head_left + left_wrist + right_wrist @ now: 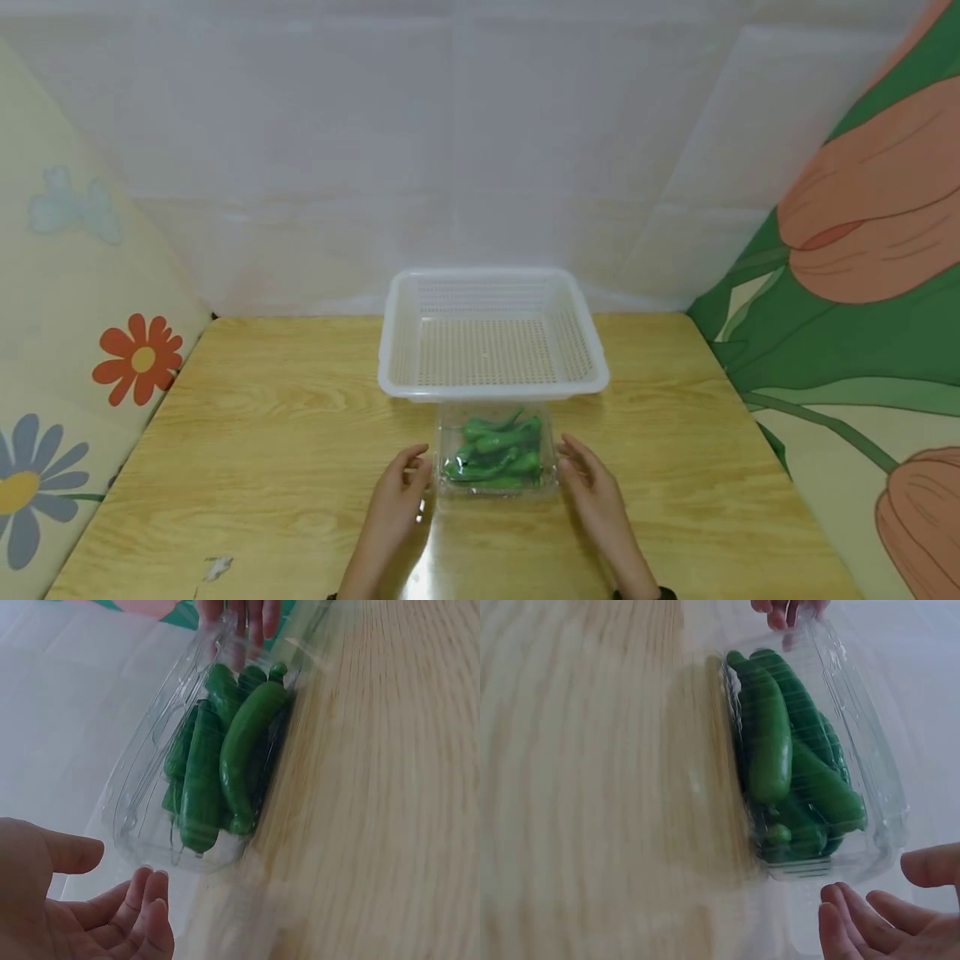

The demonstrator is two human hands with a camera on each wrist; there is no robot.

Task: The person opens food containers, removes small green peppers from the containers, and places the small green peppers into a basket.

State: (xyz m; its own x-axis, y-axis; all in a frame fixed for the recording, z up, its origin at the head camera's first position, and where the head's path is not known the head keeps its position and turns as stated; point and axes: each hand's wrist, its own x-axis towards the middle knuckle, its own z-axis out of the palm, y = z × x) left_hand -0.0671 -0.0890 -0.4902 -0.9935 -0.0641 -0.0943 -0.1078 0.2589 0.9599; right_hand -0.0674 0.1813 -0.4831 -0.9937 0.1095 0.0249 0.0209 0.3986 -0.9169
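A clear plastic clamshell box [495, 492] sits on the table, its lid down over several green peppers [495, 446]. My left hand [402, 487] is beside the box's left side, fingers loosely bent and holding nothing. On the opposite side my right hand [596, 487] has its fingertips close to the box wall. In the left wrist view, the left hand [97, 907] shows thumb and fingers apart near the end of the box. The right wrist view has the right hand [892, 919] in a similar pose, just off the other end.
Right behind the box stands a white perforated plastic basket [491, 392] with nothing in it. The wood-grain table [285, 417] meets a white sheet [450, 150] at the back. Flower-printed panels [847, 333] flank both sides. A worn patch [218, 568] marks the front left.
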